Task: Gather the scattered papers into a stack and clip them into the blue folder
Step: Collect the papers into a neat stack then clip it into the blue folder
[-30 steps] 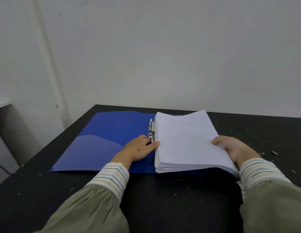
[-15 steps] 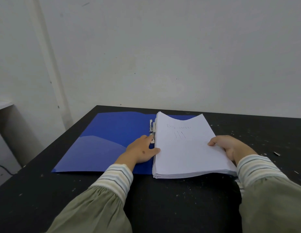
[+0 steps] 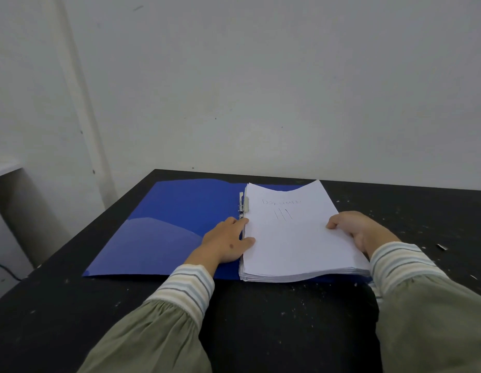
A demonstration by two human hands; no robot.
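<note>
The blue folder (image 3: 164,227) lies open on the black table, its left flap bare. A thick stack of white papers (image 3: 293,246) with handwriting on the top sheet lies flat on the folder's right half. The metal clip (image 3: 242,203) runs along the spine, just left of the stack's far left edge. My left hand (image 3: 226,243) rests at the stack's left edge by the spine, fingers on the paper edge. My right hand (image 3: 355,230) grips the stack's right edge, thumb on top.
The black table (image 3: 261,319) is speckled with small white scraps, and a small metal piece (image 3: 441,246) lies at the right. A white wall stands right behind the table's far edge. A light table leg (image 3: 27,219) stands at the left.
The stack's right side, lifted a second ago, has come down flat onto the folder's right half. Both hands stayed at the stack's edges.
</note>
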